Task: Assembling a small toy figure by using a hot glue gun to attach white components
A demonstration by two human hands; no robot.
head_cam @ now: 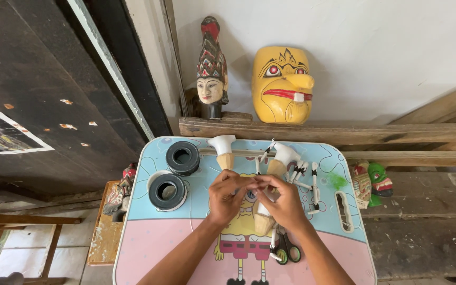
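We see the left hand [227,196] and the right hand [283,202] meeting fingertip to fingertip above the middle of the counter [149,253], both with fingers pressed together around something small between them; what exactly is pinched is hidden by the knuckles, though a pale wooden puppet body [262,220] shows beneath the right hand, tapering toward us and resting on the counter. To do this fine fingertip work well, we judge it best to keep both wrists low and steady and to let the piece stay supported by the counter rather than lifted. The puppet body looks unpainted, light tan wood with a white upper part. Just beside it toward us lie scissors [287,250] with black and green handles. Farther out lie two similar unfinished pieces [224,150], thin white jointed arms [314,184], and two dark rolls of tape [182,157] to the left. Beyond, a carved head [211,68] and a yellow mask [283,84] lean against the wall.
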